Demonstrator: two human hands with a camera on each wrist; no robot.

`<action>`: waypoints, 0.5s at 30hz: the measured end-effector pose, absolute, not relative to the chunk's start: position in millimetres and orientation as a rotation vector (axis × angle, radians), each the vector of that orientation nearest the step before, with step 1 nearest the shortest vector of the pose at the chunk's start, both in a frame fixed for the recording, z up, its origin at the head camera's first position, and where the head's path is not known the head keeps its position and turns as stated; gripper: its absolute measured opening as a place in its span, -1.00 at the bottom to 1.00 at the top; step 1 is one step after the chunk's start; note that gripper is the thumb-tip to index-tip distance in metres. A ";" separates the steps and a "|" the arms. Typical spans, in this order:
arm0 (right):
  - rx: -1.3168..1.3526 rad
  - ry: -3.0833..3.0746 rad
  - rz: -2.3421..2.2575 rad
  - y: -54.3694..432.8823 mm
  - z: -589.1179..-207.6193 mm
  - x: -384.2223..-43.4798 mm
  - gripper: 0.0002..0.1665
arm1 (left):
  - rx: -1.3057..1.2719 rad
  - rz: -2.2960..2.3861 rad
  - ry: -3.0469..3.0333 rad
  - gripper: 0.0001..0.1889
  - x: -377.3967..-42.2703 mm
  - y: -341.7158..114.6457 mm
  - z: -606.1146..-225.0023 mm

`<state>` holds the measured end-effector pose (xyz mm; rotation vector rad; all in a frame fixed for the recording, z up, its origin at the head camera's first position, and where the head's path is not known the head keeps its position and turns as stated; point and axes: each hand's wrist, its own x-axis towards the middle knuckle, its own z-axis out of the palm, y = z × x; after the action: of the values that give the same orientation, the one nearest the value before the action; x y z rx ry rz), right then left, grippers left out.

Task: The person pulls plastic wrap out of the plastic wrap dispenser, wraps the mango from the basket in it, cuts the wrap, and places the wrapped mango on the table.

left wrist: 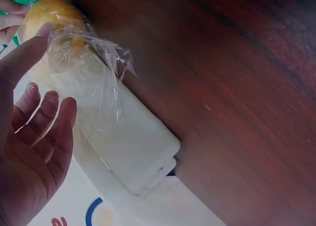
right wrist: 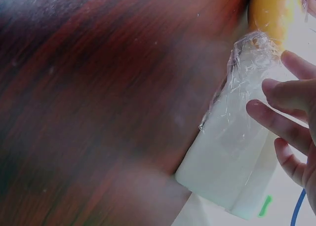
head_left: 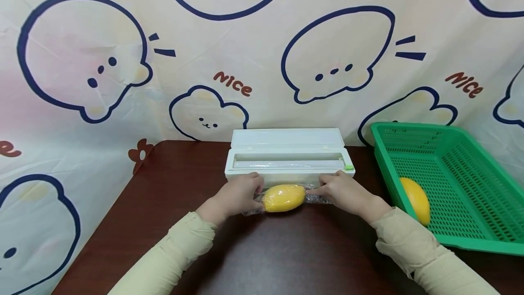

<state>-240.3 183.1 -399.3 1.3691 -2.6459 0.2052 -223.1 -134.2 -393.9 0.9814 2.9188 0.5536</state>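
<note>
A yellow mango (head_left: 284, 198) in clear cling film (head_left: 317, 199) lies against the front of a white film dispenser box (head_left: 286, 177). My left hand (head_left: 239, 195) is at the mango's left end. In the left wrist view, one extended digit of the left hand (left wrist: 34, 132) touches the mango (left wrist: 52, 11), and the other fingers are loosely bent with nothing between them. Loose film (left wrist: 94, 78) trails off that end. My right hand (head_left: 348, 192) reaches in from the right, one fingertip (right wrist: 291, 60) by the mango's right end and the crumpled film (right wrist: 247, 68), its other fingers spread.
The box's lid (head_left: 287, 138) stands raised at the back, with a film roll (head_left: 288, 164) inside. On the right is a green basket (head_left: 471, 240) holding another yellow fruit (head_left: 415, 200). A printed cloth (head_left: 262, 49) hangs behind the dark wooden table (head_left: 286, 258).
</note>
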 end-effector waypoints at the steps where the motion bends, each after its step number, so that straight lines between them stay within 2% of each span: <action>1: 1.369 -2.651 0.215 183.0 -399.7 -240.7 -0.50 | 0.998 0.529 2.927 -0.50 -223.0 -133.5 -393.9; 15: 1.440 -2.693 0.516 180.8 -404.8 -247.8 -0.63 | 1.119 0.506 2.847 -0.61 -221.5 -132.8 -397.3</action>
<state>-247.8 180.8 -404.8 1.4395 -2.6928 0.5158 -221.5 -132.8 -397.3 1.1190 2.8468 0.5064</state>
